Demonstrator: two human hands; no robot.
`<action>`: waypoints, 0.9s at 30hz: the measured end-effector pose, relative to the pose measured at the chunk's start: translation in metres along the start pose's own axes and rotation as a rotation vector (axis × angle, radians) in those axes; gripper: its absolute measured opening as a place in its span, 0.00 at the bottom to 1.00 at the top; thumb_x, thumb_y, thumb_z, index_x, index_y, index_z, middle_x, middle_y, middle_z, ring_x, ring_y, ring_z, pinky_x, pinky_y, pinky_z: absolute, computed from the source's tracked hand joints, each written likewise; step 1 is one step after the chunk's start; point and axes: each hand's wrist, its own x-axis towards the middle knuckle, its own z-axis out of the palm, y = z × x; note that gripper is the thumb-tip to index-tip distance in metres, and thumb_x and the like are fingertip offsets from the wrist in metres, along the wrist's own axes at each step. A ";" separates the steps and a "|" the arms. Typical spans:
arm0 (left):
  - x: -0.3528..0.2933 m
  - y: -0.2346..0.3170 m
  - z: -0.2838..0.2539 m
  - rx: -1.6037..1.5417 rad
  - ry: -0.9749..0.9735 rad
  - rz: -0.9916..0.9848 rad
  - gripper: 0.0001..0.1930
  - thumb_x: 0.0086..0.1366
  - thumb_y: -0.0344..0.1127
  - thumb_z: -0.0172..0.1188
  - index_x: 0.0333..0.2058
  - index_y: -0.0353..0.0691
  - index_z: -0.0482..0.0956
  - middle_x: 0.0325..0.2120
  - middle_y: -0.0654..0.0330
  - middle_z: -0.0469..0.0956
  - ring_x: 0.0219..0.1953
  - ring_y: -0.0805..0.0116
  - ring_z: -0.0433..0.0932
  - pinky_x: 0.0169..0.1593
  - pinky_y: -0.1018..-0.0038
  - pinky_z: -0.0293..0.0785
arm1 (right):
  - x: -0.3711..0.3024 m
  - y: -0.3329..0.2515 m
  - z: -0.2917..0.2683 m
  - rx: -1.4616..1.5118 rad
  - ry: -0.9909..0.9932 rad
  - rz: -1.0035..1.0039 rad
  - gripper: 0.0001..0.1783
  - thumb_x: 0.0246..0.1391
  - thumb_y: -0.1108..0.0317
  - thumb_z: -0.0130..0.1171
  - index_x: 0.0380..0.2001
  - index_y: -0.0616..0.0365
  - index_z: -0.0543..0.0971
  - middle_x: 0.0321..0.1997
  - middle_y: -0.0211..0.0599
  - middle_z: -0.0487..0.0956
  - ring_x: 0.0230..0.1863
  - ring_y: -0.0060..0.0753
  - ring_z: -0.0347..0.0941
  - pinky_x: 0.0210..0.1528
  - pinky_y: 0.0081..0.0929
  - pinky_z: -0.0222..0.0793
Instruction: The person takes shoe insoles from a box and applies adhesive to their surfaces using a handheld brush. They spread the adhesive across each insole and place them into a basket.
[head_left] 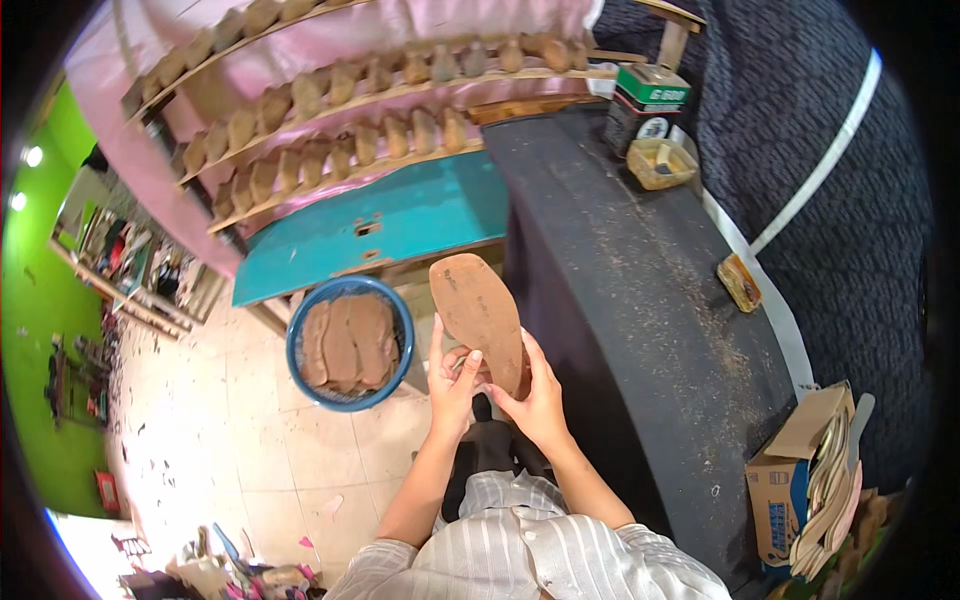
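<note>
A brown shoe sole (pixel 478 310), flat and foot-shaped with a few dark marks, is held up in front of me with its broad end pointing away. My left hand (pixel 452 375) grips its left edge near the narrow end, thumb on the face and index finger stretched along the side. On the opposite edge, my right hand (pixel 537 390) closes around the narrow end. Left of my hands, a round blue basket (pixel 292 345) holds several similar brown soles (pixel 350 340).
A dark-covered table (pixel 640 300) strewn with scraps runs along my right. On it are a green-and-black box (pixel 650 95), a small basket (pixel 662 165) and a cardboard box (pixel 778 510). Ahead, a teal bench (pixel 430 205) sits below shelves of shoe lasts (pixel 340 85).
</note>
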 end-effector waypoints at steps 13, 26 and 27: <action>-0.032 0.066 -0.157 -0.099 0.387 0.113 0.37 0.64 0.28 0.53 0.65 0.53 0.42 0.44 0.54 0.71 0.41 0.68 0.75 0.43 0.68 0.77 | 0.013 0.013 0.119 -0.168 -0.374 -0.176 0.39 0.32 0.72 0.70 0.54 0.54 0.68 0.47 0.42 0.72 0.47 0.44 0.71 0.48 0.33 0.68; 0.005 0.098 -0.368 0.090 0.389 -0.019 0.37 0.57 0.25 0.61 0.62 0.48 0.51 0.47 0.57 0.67 0.43 0.70 0.70 0.46 0.73 0.72 | 0.050 0.044 0.286 -0.318 -0.339 -0.154 0.31 0.30 0.64 0.72 0.45 0.52 0.75 0.44 0.41 0.74 0.48 0.48 0.68 0.51 0.38 0.65; 0.009 0.102 -0.379 0.206 0.364 -0.032 0.36 0.56 0.26 0.62 0.60 0.44 0.54 0.47 0.57 0.67 0.42 0.71 0.70 0.46 0.74 0.71 | 0.052 0.044 0.294 -0.365 -0.323 -0.134 0.31 0.30 0.65 0.72 0.44 0.51 0.76 0.44 0.40 0.74 0.48 0.48 0.68 0.51 0.39 0.64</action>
